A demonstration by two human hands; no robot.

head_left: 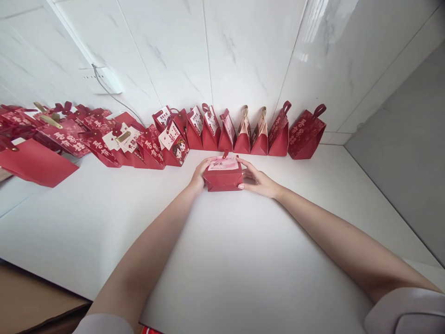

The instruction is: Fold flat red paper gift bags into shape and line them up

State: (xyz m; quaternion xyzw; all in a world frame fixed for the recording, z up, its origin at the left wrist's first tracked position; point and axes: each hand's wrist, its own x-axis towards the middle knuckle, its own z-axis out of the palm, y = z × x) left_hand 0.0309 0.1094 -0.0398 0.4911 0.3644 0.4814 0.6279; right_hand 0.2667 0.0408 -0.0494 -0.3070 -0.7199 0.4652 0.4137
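Observation:
A small red gift box (223,174) with a pink printed top stands on the white table (222,260) in the middle. My left hand (199,173) grips its left side with fingers curled round it. My right hand (257,178) holds its right side, thumb on top and fingers against the front corner. Both arms reach straight forward from the near edge.
A row of several finished red gift boxes (243,132) with loop handles lines the tiled wall (243,51). More boxes pile up at the left (104,139), beside a flat red sheet (34,162). A white cable and socket (107,81) sit on the wall.

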